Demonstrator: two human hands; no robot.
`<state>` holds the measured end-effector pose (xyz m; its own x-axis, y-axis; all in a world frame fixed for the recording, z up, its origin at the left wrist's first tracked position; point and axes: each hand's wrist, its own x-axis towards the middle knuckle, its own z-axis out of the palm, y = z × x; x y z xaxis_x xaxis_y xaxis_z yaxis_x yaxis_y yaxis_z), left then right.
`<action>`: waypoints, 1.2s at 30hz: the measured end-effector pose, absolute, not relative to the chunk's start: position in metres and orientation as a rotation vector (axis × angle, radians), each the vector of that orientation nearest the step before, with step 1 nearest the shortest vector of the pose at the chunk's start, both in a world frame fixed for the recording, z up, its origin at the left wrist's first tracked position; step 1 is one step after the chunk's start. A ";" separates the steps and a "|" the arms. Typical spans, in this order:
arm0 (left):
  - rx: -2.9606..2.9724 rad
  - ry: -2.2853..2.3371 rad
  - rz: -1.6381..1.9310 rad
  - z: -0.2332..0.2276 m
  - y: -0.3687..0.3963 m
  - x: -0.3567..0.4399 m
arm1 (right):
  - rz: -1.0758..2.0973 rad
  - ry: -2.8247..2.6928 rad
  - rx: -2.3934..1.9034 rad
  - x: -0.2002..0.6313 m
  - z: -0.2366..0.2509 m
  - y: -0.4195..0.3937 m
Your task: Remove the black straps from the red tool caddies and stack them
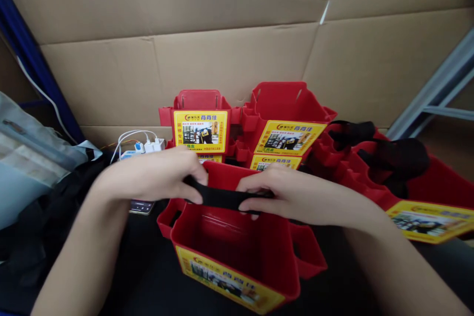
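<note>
Over the open red bin (237,252) nearest you, both your hands pinch one black strap (222,199). Left hand (155,175): thumb under, fingers curled over the strap's left end, pressed together. Right hand (289,192): same grip on the right part, thumb tucked below, fingers closed on top. Strap runs flat and fairly taut between the two hands, just above the bin's far rim, probably held that way to keep it straight across the opening. Whether it touches the rim I can't tell, your fingers cover the contact.

Bin sits tilted toward you on a dark surface (148,276), yellow label (229,284) on its near wall, side handles sticking out left and right. Its inside shows nothing in it.

Behind it, two stacks of matching red bins (202,103) and (285,103) stand close together, labels facing you, hard against the cardboard wall (222,54). To your right more bins lie on their sides (414,182) with black straps (392,155) draped over them, near your right forearm, so that side is tight. On your left: a power strip with chargers (146,147), a small dark device (140,206) just under your left hand, and a bag (33,158) further out. Free room is mostly toward you, in front of the near bin; the back edge is crowded by the stacks.
</note>
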<state>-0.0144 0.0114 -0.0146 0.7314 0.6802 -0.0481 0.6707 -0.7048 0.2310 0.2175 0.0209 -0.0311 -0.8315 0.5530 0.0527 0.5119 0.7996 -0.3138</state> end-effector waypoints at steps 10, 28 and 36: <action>2.707 1.140 0.397 -0.005 0.010 -0.026 | 0.647 -2.820 -0.697 0.214 -0.032 0.020; 2.071 1.578 0.492 -0.043 0.037 -0.028 | 0.622 -2.912 -0.278 0.207 -0.039 0.018; 2.176 2.089 0.584 -0.045 0.042 -0.058 | 0.672 -3.042 -0.171 0.212 -0.038 0.023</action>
<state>-0.0577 0.0416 -0.0449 0.0042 0.9751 0.2217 0.9488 -0.0739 0.3072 0.2119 0.0225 -0.0377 -0.9937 0.1118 -0.0025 0.1024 0.9012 -0.4210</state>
